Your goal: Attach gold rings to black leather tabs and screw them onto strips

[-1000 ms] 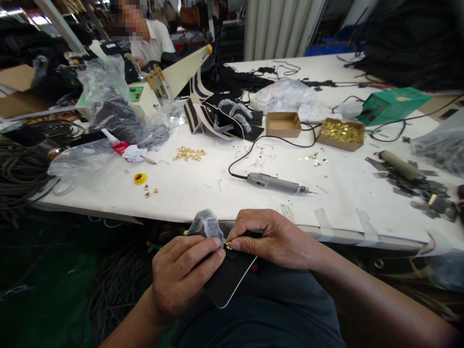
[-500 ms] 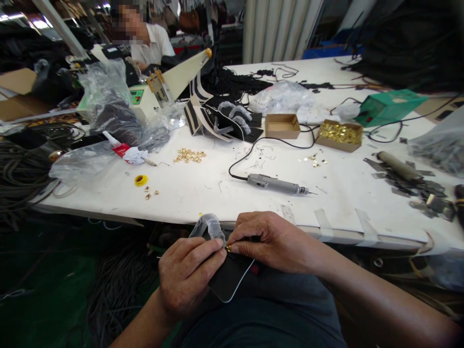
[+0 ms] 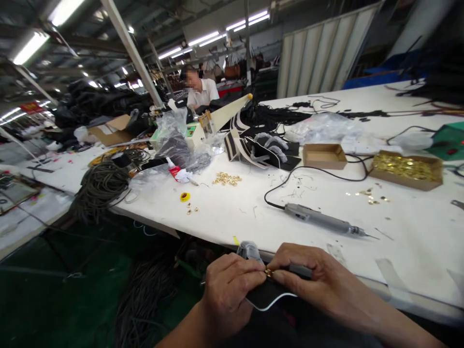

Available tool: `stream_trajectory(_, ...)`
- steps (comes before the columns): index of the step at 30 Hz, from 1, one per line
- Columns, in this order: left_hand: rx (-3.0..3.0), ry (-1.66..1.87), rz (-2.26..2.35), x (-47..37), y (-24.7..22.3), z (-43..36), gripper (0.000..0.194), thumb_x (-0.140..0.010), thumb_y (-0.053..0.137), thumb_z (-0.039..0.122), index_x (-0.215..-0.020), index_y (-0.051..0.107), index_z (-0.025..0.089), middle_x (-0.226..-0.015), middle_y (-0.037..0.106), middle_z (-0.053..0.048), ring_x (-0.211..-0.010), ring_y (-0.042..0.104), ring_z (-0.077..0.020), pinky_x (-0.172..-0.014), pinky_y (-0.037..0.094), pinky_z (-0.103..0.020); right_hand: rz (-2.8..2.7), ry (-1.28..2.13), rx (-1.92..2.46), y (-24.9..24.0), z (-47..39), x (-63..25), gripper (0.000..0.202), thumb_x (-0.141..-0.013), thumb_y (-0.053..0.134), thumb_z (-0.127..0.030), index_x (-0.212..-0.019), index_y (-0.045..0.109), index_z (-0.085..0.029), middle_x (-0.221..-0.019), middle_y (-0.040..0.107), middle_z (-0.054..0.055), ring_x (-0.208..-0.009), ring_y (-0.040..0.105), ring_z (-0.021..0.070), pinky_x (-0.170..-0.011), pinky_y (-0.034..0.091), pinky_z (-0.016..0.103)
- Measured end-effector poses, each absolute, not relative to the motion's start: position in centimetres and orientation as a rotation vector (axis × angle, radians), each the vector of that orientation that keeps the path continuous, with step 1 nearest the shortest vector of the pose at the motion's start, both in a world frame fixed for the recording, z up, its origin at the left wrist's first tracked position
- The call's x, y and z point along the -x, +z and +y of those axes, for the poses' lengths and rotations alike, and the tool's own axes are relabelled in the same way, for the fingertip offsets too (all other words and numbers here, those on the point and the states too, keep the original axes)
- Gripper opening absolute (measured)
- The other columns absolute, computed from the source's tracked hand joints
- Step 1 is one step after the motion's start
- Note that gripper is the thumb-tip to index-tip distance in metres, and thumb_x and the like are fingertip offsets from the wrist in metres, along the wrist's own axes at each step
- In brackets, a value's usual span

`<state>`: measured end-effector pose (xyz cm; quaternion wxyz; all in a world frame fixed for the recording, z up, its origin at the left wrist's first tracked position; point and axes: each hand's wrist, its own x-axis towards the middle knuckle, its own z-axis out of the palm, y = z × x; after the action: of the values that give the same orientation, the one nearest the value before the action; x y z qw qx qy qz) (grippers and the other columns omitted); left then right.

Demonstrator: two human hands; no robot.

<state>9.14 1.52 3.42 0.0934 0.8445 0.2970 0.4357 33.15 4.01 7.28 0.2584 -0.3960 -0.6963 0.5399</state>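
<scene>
My left hand (image 3: 232, 287) is closed on a black bag panel (image 3: 267, 294) with a pale edge, held low in front of the table. A handle wrapped in clear plastic (image 3: 249, 250) rises from the panel behind my fingers. My right hand (image 3: 313, 273) pinches a small gold metal fitting (image 3: 268, 273) between thumb and forefinger, against the panel beside the handle's end. My left fingertips come right up to the fitting. Most of the panel is hidden by both hands.
On the white table (image 3: 224, 217) lie a grey electric screwdriver (image 3: 321, 218) with its cord, a pile of gold fittings (image 3: 226, 179) and a yellow tape roll (image 3: 184, 196). Cardboard boxes (image 3: 324, 157) stand behind, one with gold pieces. A person (image 3: 203, 92) sits across the table.
My view has swung left and up, so the table and hands appear further right and lower. Less of the panel's face shows. Both hands keep their holds.
</scene>
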Motion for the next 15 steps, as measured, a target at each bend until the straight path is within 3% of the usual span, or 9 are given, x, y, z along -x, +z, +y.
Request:
stream_trajectory(3,-2.410,1.318,0.856,-9.6,3.7,1.6,0.038,-0.087,0.064,0.003,-0.120,0.066,0.021,-0.107,0.082,-0.010,-0.089,0.078,-0.0207,-0.078,0.060,-0.036,-1.933,1.525,1.030,7.7,4.0,-34.0,0.036,-0.089,0.072,-0.059,-0.103,0.078,-0.027,-0.098,0.075,0.006,-0.090,0.068,0.0240,-0.079,0.053,0.033)
stream_trajectory(6,-2.293,1.329,0.868,-10.2,4.0,1.7,0.033,-0.088,0.067,0.004,-0.116,0.067,0.022,-0.105,0.082,-0.008,-0.087,0.077,-0.0194,-0.077,0.058,-0.034,-1.952,1.523,1.076,7.3,3.9,-34.2,0.042,-0.075,0.087,-0.056,-0.104,0.077,-0.028,-0.098,0.075,0.004,-0.088,0.067,0.0245,-0.075,0.053,0.031)
stream_trajectory(10,-2.131,1.387,0.890,-11.4,4.5,1.7,0.024,-0.089,0.070,0.006,-0.107,0.071,0.022,-0.098,0.083,-0.005,-0.081,0.076,-0.0166,-0.076,0.057,-0.032,-1.966,1.384,1.147,6.6,3.8,-33.8,0.021,-0.093,0.072,-0.047,-0.100,0.077,-0.027,-0.091,0.075,0.004,-0.081,0.068,0.0218,-0.073,0.054,0.031)
stream_trajectory(15,-2.034,1.398,0.896,-12.2,5.1,1.8,0.017,-0.091,0.071,0.009,-0.101,0.074,0.021,-0.095,0.083,-0.004,-0.083,0.076,-0.0162,-0.081,0.058,-0.030,-2.069,1.178,1.095,7.1,3.9,-34.2,0.022,-0.095,0.069,-0.044,-0.111,0.080,-0.033,-0.104,0.077,0.009,-0.092,0.073,0.0265,-0.082,0.059,0.036)
